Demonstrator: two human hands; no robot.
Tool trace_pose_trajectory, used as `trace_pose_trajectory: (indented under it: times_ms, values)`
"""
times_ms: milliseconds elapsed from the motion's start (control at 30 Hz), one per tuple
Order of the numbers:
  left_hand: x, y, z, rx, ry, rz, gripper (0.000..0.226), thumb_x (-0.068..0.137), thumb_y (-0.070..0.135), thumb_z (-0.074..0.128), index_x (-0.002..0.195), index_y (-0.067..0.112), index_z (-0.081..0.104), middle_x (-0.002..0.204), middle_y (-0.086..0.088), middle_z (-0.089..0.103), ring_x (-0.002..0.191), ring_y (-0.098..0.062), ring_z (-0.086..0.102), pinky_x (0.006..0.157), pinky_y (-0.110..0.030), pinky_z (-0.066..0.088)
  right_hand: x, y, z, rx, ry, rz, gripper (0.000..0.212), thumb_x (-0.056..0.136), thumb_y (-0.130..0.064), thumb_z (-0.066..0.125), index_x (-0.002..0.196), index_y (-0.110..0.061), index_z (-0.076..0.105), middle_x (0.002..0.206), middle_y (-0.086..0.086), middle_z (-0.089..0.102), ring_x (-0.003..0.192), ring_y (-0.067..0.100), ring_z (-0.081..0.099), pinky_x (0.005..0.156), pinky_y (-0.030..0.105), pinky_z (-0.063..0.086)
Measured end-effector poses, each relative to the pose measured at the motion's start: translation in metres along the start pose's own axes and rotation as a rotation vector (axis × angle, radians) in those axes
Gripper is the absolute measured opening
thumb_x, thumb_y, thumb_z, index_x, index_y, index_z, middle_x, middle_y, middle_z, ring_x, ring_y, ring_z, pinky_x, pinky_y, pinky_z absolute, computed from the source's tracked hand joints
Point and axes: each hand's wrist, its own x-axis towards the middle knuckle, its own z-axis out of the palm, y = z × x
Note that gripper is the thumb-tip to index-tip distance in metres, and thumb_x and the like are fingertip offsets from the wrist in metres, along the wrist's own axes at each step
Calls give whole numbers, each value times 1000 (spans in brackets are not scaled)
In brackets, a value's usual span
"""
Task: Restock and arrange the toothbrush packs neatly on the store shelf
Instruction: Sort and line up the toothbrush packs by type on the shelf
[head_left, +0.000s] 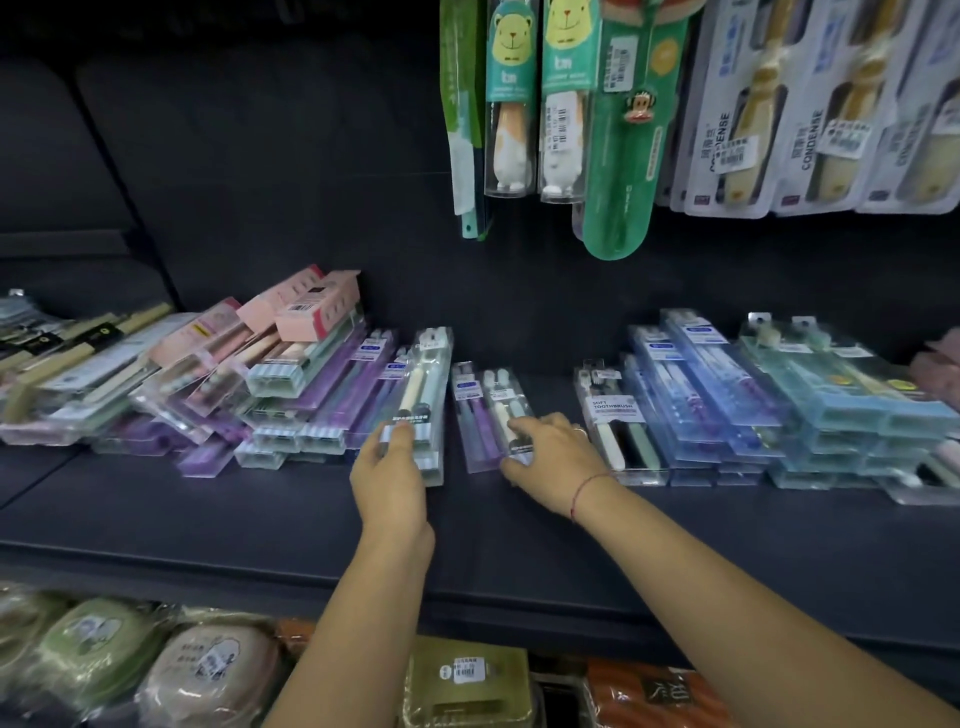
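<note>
Left hand (389, 478) just below frame centre, thumb on top and fingers tucked under the near end of a long pack (428, 384), pinching it. The long pack holds cream and green brushes, points toward 12 o'clock and sits at the 3 o'clock edge of the messy pile (218, 384) of purple, clear and pink packs; cannot tell if it is lifted or resting. Right hand (558, 457) at 3 o'clock of the left one, close but apart, fingers curled over the near end of a short pack (503, 395) with white brushes, thumb at its near edge, gripping it. A red string is round that wrist. The short pack lies flat on the dark shelf (260, 519), touching a purple pack (467, 410) at its 9 o'clock. At 3 o'clock of the right hand lies a pack labelled soft toothbrush (613, 410), then a blue stack (696, 384), then a teal stack (841, 395) toward the frame's 3 o'clock edge. Two pink boxes (311, 306) sit on top of the pile at 10 o'clock. Hanging at 12 to 1 o'clock: bear-print kids' brushes (511, 98), a green monkey pack (623, 145), grey packs (753, 119). The lower tier at 6 to 7 o'clock holds round wrapped pouches (208, 670), blurred.
</note>
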Motion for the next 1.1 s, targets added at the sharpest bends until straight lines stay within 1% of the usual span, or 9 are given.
trace_pose_trajectory:
  times_ms: [100,200,300,467,667,767,867,1000,1100]
  values:
    - [-1,4,1,-35,-34,37,36,93,29,62,127,18,62,118,-8,67,112,-26,62,106,-48,44,1,-15,8,110,-55,-54,58,89,-40,63,143,-25,45,139,8,39,130,27,39,106,30,35]
    - [-9,3,6,-5,-126,53,45,84,36,65,126,22,64,116,-8,69,110,-26,64,102,-51,47,-2,-24,17,235,-50,-100,45,90,-29,63,134,-21,55,131,7,45,121,23,50,98,21,36]
    - [-14,-4,11,30,-160,58,39,93,30,62,131,21,60,124,-4,65,117,-23,61,105,-47,46,-7,-25,17,117,46,-121,33,94,-29,56,125,-21,61,129,6,43,114,27,53,94,29,45]
    - [-21,-11,15,137,-181,151,43,96,32,59,138,22,54,132,3,59,121,-16,56,106,-38,44,-18,-17,10,-128,51,-141,38,99,-38,48,128,-17,57,139,0,40,121,27,46,94,36,46]
    - [-19,-18,10,490,-224,335,48,94,34,63,136,13,55,140,0,52,126,-13,49,108,-28,38,-33,8,7,-111,81,-123,54,97,-34,56,144,-12,40,148,0,37,130,22,44,107,28,34]
    - [-17,-19,6,729,-222,458,53,91,30,67,137,6,54,144,-5,47,130,-19,47,107,-30,37,-35,15,4,-42,108,-115,50,98,-23,55,144,-12,39,153,1,33,135,19,40,108,22,27]
    - [-17,-16,2,991,-223,545,53,94,34,63,138,6,52,150,-5,39,133,-21,43,103,-31,37,-36,21,5,29,137,-110,39,98,-14,55,135,-13,44,147,1,41,129,19,46,102,21,32]
    - [-13,-15,-2,1336,-349,636,85,89,60,56,155,21,19,160,-1,22,143,-22,28,111,-37,31,-31,29,9,96,131,-104,38,97,-9,54,133,-14,41,145,1,39,129,19,44,102,22,33]
    - [-9,-14,-5,1520,-409,675,87,87,62,57,156,28,13,162,7,17,147,-18,21,114,-38,25,-25,27,11,177,99,-127,68,94,-23,61,150,-25,23,156,2,21,144,22,24,115,30,25]
